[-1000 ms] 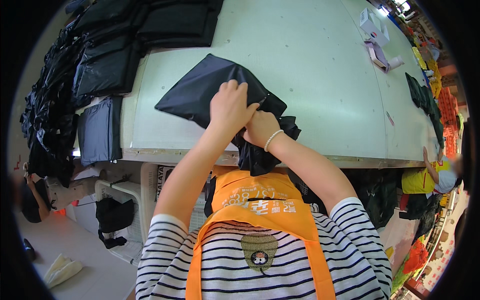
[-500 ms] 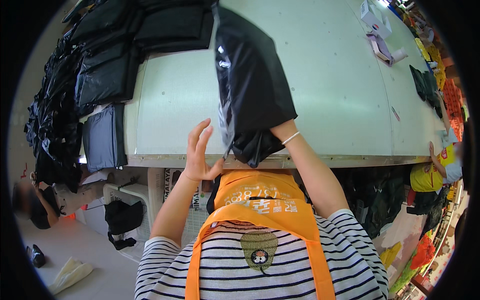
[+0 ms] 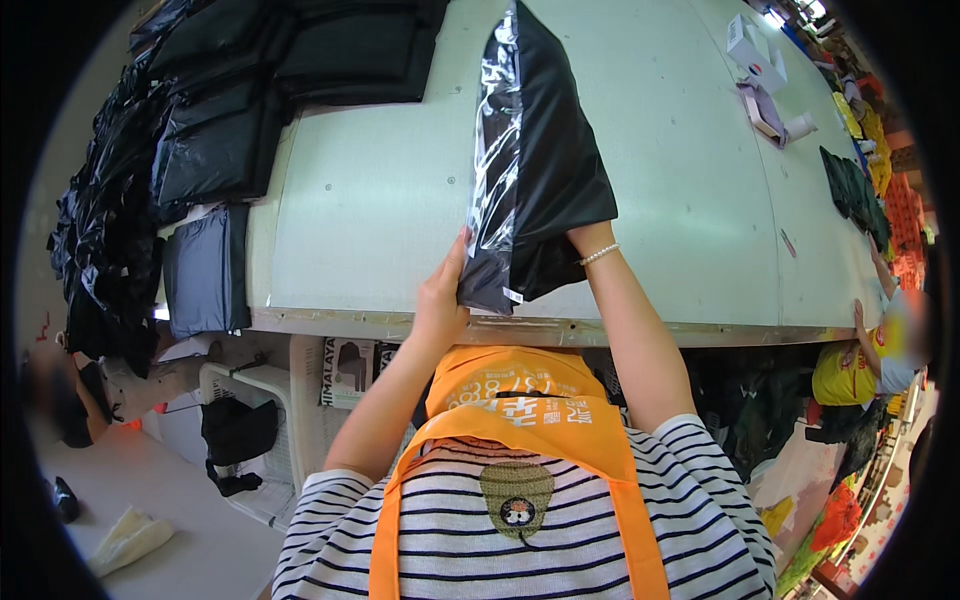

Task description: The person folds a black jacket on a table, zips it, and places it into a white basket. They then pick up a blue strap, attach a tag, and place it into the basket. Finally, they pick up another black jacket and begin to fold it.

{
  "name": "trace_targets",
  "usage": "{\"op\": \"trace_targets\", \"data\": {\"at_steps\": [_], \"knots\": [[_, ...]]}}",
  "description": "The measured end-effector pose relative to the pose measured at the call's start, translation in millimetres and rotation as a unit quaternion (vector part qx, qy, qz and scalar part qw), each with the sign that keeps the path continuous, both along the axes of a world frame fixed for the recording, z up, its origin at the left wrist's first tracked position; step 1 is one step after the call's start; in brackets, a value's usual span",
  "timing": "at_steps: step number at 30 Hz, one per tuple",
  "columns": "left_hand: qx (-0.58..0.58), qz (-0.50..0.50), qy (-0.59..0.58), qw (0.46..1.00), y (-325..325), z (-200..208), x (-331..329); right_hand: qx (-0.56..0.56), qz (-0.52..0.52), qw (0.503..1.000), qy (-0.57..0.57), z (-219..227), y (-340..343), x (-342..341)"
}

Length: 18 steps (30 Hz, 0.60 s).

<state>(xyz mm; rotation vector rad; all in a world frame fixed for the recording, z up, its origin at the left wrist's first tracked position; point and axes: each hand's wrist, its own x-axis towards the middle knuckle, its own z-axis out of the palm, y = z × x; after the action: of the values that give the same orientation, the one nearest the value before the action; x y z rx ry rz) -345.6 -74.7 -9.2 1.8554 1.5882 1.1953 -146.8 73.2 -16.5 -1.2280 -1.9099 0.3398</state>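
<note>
We hold the black pack (image 3: 550,150) up over the near side of the tabletop (image 3: 375,220), its narrow end pointing away from us and its lower end close to the front edge. A glossy clear film (image 3: 497,130) runs down its left side, and a small white tag (image 3: 513,295) shows at the bottom. Our left hand (image 3: 441,302) meets the lower left edge; its grip looks to be pinching the film there, though the fingertips slip partly behind it. That hold probably steadies the loose side, since thin film would sag by itself.

Our right hand (image 3: 590,238) goes out of sight at the pack's lower right, just past a beaded bracelet (image 3: 600,254). We cannot tell whether its grip is spread or pressed together, nor whether it is inside or behind the pack. It seems to bear the weight from that side, which would explain why the pack stands raised rather than flat.

To our left, flat black packs (image 3: 345,52) lie overlapping, perhaps so that they take less room, beside a crumpled black heap (image 3: 112,235). A white box (image 3: 752,55) and a white roll (image 3: 800,127) sit toward the far right, likely out of our elbows' way.
</note>
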Motion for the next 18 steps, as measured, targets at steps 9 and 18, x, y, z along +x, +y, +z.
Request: {"op": "trace_targets", "data": {"at_steps": [9,18], "knots": [[-0.252,0.105,-0.656,0.703,7,-30,50,-0.314,0.11,0.914,-0.232,72,21,-64],[-0.261,0.113,-0.705,0.649,-7,-31,43,-0.019,0.19,0.919,-0.344,67,-64,-63]]}}
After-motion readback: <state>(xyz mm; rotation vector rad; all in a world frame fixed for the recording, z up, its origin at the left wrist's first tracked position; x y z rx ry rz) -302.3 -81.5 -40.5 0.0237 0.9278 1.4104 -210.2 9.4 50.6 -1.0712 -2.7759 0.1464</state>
